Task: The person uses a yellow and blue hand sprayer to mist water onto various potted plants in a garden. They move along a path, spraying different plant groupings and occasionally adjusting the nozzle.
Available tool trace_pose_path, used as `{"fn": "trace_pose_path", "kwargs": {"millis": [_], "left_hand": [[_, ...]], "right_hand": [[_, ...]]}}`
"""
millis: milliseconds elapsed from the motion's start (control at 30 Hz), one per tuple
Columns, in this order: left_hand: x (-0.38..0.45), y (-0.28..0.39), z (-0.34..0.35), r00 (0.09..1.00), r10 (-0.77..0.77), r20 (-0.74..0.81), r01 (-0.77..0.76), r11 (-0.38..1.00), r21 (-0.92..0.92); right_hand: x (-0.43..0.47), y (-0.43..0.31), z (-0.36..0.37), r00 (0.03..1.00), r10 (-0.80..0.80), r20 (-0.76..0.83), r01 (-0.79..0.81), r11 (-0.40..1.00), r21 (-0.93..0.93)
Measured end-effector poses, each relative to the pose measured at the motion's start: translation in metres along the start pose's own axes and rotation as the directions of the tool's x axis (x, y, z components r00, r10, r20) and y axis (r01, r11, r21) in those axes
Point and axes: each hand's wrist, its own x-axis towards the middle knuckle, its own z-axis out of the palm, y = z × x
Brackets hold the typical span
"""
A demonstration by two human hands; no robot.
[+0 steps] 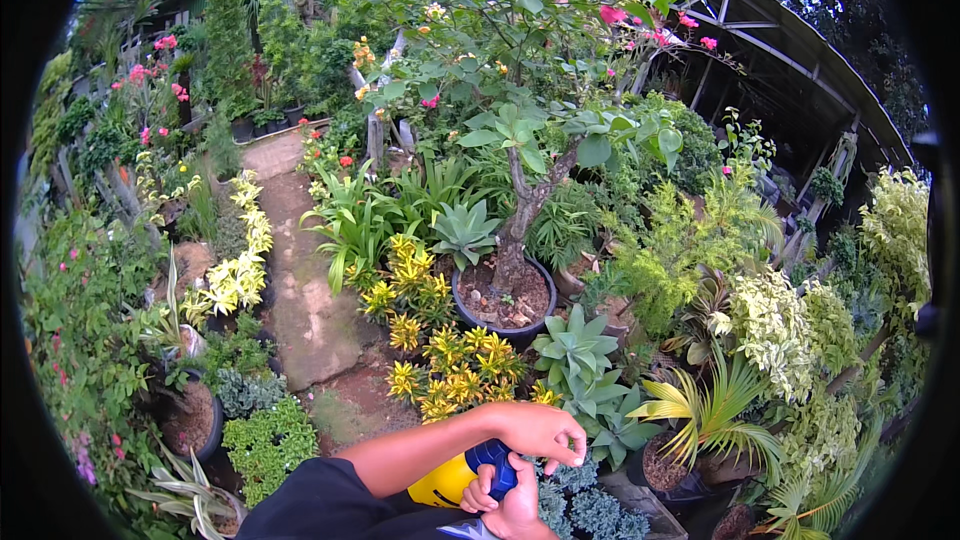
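A yellow plastic container (441,481) with a blue top (495,460), perhaps a hand sprayer, is at the bottom centre, close to my body. My right hand (504,501) is wrapped around part of the blue top, thumb upward. From the left, my bare forearm crosses over the container. My left hand (541,438) hangs bent at the wrist just above and right of the blue top, fingers loosely curled and apart, with nothing visible in them. The container's lower part is hidden by my arm and dark clothing.
Yellow-green crotons (450,364), a potted tree in a round black pot (551,315) and pale agaves (576,349) stand just ahead. A potted palm (709,420) is at right. A concrete path (311,307) runs away at left between plants. A metal-framed roof (795,37) rises at upper right.
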Motion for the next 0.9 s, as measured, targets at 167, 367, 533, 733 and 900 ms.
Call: {"fn": "trace_pose_path", "kwargs": {"millis": [167, 367, 533, 733, 900], "left_hand": [[0.004, -0.004, 0.011, 0.972, -0.083, -0.222, 0.112, 0.986, 0.122], [0.01, -0.01, 0.02, 0.924, -0.036, -0.381, 0.143, 0.957, 0.254], [0.006, -0.006, 0.019, 0.909, -0.039, -0.414, 0.145, 0.963, 0.229], [0.005, -0.005, 0.018, 0.901, -0.069, -0.429, 0.17, 0.965, 0.201], [-0.002, -0.004, 0.016, 0.876, -0.075, -0.476, 0.199, 0.956, 0.216]], "right_hand": [[0.01, 0.0, -0.02, 0.974, 0.026, 0.227, -0.012, 0.998, -0.063], [0.017, 0.002, -0.038, 0.957, 0.014, 0.289, -0.013, 1.0, -0.007], [0.017, -0.001, -0.038, 0.949, 0.029, 0.313, -0.03, 1.0, -0.001], [0.016, -0.004, -0.037, 0.941, 0.029, 0.338, -0.018, 0.999, -0.036], [0.019, -0.004, -0.037, 0.94, 0.043, 0.339, -0.021, 0.997, -0.069]]}}
